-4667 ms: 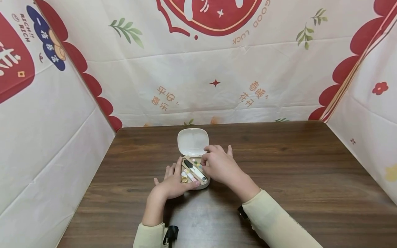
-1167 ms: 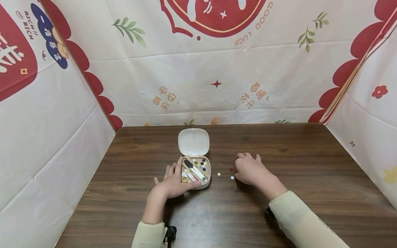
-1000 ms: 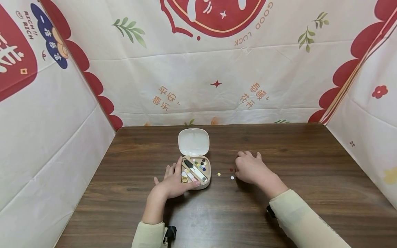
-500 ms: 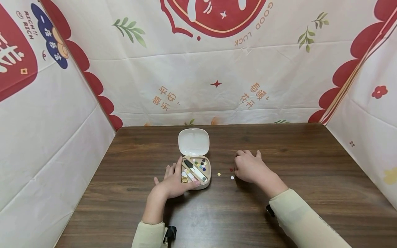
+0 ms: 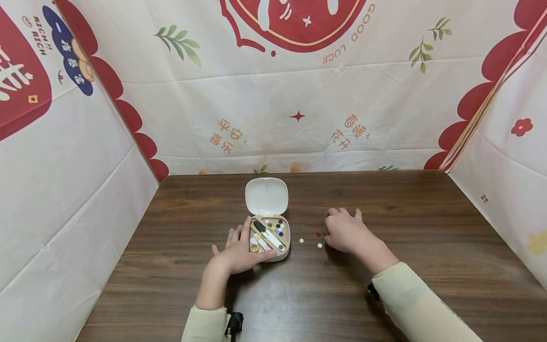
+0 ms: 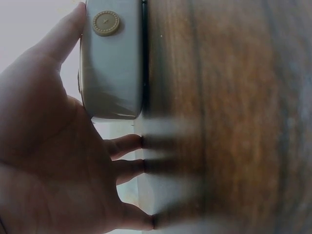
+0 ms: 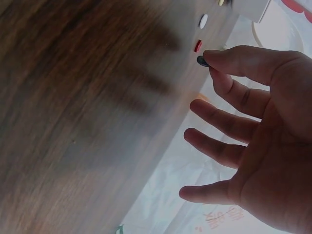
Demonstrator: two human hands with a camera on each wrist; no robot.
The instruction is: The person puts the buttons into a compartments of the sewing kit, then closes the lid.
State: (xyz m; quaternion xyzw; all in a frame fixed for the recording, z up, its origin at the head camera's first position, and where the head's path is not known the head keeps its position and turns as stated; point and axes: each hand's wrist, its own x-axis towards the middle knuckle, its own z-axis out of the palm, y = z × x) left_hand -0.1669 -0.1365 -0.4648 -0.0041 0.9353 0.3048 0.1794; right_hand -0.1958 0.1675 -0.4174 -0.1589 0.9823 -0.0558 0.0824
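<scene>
A sewing kit box (image 5: 285, 237) stands with its white lid (image 5: 267, 196) raised. My left hand (image 5: 237, 251) rests against its left side and front, fingers spread and thumb (image 6: 66, 34) at the rim. Inside lie thread snips (image 5: 269, 235) with a black tip, small colourful buttons and a gold ring-shaped piece (image 5: 254, 248). In the right wrist view, my right hand (image 7: 263, 126) pinches a dark button (image 7: 203, 61) between thumb and forefinger, low over the table. Next to those fingertips are a red button (image 5: 318, 234) and a white button (image 5: 320, 245); a yellow button (image 5: 301, 241) lies nearer the box.
The brown wood-grain table (image 5: 171, 285) is bounded by printed white cloth walls (image 5: 273, 95) at the back and both sides. A light brown button-shaped catch (image 6: 106, 23) sits on the box's front.
Since the earliest frame, my right hand has moved from over the box to the table on its right, uncovering the buttons there. In the last second both hands stay almost still.
</scene>
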